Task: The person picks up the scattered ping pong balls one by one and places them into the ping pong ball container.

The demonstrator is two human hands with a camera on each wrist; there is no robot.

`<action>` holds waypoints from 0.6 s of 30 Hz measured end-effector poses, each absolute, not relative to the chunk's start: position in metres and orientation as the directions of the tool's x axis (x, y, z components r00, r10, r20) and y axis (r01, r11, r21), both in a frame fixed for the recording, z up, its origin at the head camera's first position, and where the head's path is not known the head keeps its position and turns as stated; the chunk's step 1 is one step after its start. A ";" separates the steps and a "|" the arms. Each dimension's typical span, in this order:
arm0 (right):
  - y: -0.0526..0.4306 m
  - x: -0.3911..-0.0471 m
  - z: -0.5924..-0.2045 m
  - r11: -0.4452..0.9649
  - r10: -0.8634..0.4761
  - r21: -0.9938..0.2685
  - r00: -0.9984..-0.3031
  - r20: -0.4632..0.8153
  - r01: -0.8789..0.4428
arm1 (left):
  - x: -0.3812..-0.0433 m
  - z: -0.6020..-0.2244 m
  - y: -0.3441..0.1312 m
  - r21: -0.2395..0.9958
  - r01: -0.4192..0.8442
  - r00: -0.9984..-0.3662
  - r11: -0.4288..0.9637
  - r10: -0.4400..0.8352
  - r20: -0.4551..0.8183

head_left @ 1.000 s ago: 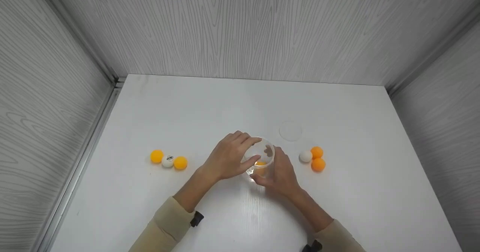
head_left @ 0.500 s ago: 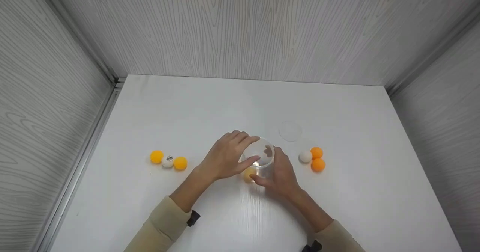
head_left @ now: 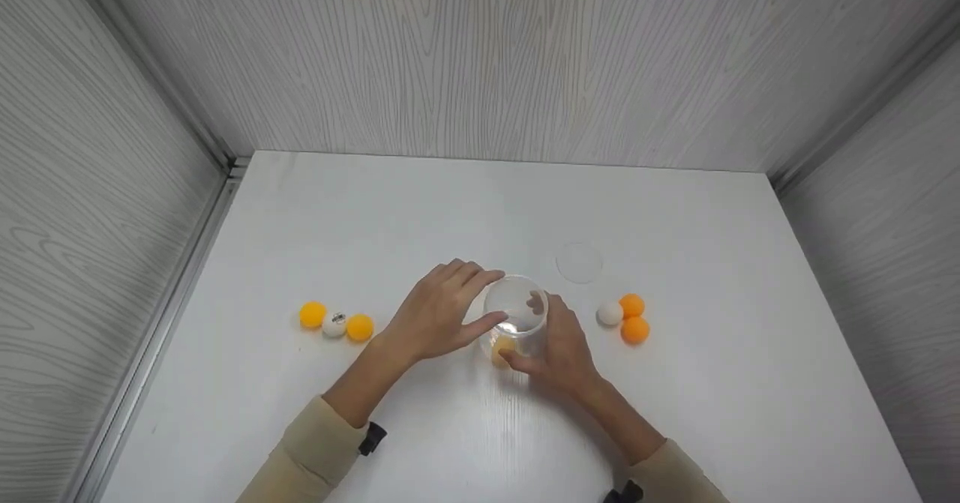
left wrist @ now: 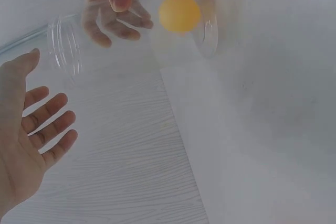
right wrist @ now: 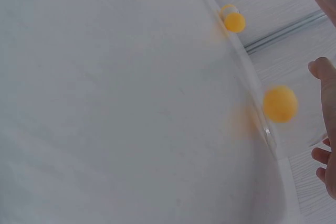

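A clear jar [head_left: 529, 342] stands upright on the white table, its mouth uncovered. One yellow table tennis ball [left wrist: 179, 13] lies inside at its bottom. My right hand [head_left: 566, 349] grips the jar's right side, thumb towards the front. At the left of the mouth, my left hand [head_left: 431, 315] has its fingers apart and holds nothing. In the left wrist view that hand [left wrist: 23, 145] appears beside the threaded rim, slightly off the glass. The right wrist view catches only part of my right hand [right wrist: 329, 114], with the yellow ball [right wrist: 280, 104] next to it.
A thin clear disc [head_left: 579, 263] lies behind the jar to the right. Left of my hands sit two yellow balls, one a yellow ball [head_left: 360, 328], with a printed white ball [head_left: 334, 324] between them. On the right, a white ball [head_left: 610, 313] touches two orange balls [head_left: 635, 330].
The yellow ball inside the jar has come down and left, to the bottom. My left hand has drawn a little leftward from the mouth. The right hand stays on the jar.
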State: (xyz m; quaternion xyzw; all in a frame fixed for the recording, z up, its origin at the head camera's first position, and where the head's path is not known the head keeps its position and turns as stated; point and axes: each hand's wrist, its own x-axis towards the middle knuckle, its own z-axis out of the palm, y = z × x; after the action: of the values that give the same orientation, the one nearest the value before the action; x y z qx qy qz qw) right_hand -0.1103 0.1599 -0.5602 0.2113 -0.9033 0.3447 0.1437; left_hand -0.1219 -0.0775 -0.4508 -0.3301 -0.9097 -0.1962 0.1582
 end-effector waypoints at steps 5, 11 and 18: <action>0.160 -0.110 -0.561 0.683 -0.287 -0.550 -0.869 0.403 -0.481 | -0.121 -0.452 -0.082 0.250 0.660 -0.733 0.709 0.532 0.425; 0.161 -0.111 -0.562 0.676 -0.290 -0.540 -0.854 0.431 -0.502 | -0.118 -0.452 -0.091 0.240 0.646 -0.744 0.724 0.528 0.410; 0.162 -0.114 -0.565 0.664 -0.303 -0.516 -0.825 0.476 -0.541 | -0.115 -0.456 -0.108 0.242 0.616 -0.770 0.750 0.509 0.384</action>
State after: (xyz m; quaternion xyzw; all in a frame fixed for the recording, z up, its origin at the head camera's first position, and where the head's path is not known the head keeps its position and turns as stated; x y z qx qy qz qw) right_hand -0.1137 0.1621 -0.5649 0.2360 -0.8946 0.3353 0.1778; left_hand -0.1151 -0.1085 -0.4564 -0.3044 -0.9235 -0.1800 0.1487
